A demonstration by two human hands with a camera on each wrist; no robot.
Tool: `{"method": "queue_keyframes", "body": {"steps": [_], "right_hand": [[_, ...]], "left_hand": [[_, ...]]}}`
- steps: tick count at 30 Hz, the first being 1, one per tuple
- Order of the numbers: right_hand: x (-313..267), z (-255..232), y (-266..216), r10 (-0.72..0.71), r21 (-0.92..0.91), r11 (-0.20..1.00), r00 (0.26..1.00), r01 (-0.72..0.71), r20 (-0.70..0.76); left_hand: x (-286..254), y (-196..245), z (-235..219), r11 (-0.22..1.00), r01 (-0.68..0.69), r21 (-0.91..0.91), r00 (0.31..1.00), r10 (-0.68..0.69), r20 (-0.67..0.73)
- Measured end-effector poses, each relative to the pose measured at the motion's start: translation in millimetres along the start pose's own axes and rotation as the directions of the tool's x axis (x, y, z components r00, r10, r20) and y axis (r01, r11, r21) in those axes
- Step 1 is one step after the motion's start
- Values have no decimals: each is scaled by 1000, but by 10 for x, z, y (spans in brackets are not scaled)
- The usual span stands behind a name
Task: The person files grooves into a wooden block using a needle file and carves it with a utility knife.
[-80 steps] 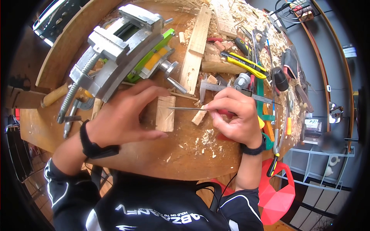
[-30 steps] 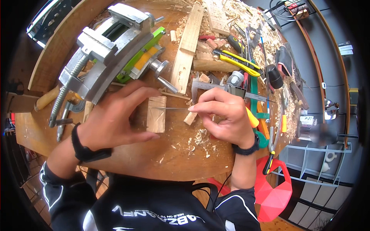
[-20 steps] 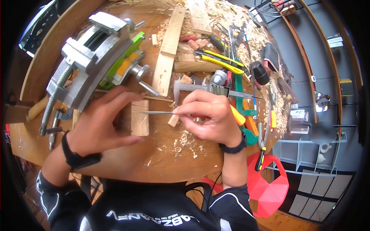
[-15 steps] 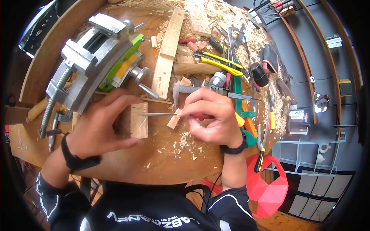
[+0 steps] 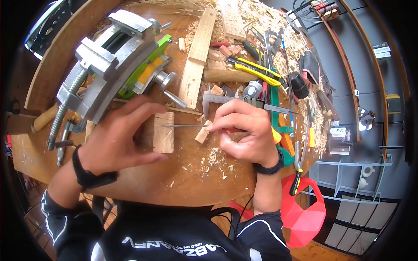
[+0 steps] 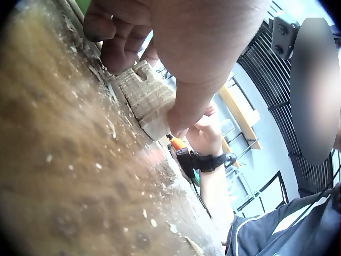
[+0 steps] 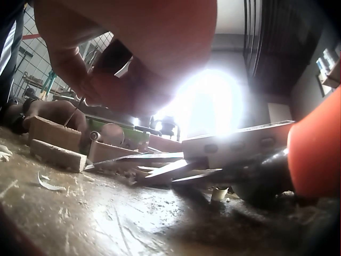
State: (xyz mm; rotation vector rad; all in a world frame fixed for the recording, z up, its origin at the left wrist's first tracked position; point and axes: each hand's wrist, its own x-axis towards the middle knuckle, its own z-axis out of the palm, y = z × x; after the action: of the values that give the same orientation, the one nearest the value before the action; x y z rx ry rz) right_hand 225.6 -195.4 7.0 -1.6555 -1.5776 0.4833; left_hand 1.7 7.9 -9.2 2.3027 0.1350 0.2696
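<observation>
My left hand [image 5: 115,137] grips a pale wooden block [image 5: 164,141] by its ends, thumb at the near end and fingers at the far one. A notch shows in the end face of this block [image 6: 144,88] in the left wrist view. Between thumb and fingers, my right hand [image 5: 249,130] pinches a thin needle file [image 5: 188,126], whose tip lies over the block's upper face. The file's rear part is hidden in the palm. A small wood offcut [image 5: 202,135] lies on the table under the file, close to the right fingertips.
A metal vise [image 5: 104,65] stands beyond my left hand. Calipers [image 5: 222,98], a yellow utility knife [image 5: 257,71], wood strips [image 5: 198,56] and other tools crowd the far right. Shavings [image 5: 215,161] lie near the right hand; the table's near edge curves before my body.
My right hand has slid the file back and forth over the block; it is farther right of the block than a second ago. The left hand keeps its grip. The head view has shifted.
</observation>
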Motion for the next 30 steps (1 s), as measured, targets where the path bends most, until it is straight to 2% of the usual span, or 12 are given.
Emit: {"method": "queue_keyframes", "body": {"steps": [6,8,9,14,16,23,28,30], "right_hand": [[2,95,30,-126,2,992,992,126,-21],[-8,31,-32,-11,-4,1000,1000,10,-14],[-4,15,-28,1,-10,1000,1000,-1,-4],[-2,62,-11,-15,-37,999,999,14,-42],[2,62,-1,-38,-42,998,998,36,-48],[-2,57,7,-40,-14,999,998,40,-52],[5,127,45,-72,-46,996,997,70,-38],[-7,98,6,15,-25,1000,1000,-15,-21]], "left_hand": [[29,75,-60,1000,18,-22,1000,-17,23],[32,97,-75,999,29,-23,999,-28,37],[30,98,-72,999,40,-24,998,-40,39],[23,78,-50,998,56,-26,998,-55,42],[3,-18,5,999,-39,5,999,39,-13],[4,10,-21,1000,12,6,1000,-12,27],[3,-39,18,998,-60,19,998,61,-29],[1,-26,3,999,-39,10,999,39,-14]]}}
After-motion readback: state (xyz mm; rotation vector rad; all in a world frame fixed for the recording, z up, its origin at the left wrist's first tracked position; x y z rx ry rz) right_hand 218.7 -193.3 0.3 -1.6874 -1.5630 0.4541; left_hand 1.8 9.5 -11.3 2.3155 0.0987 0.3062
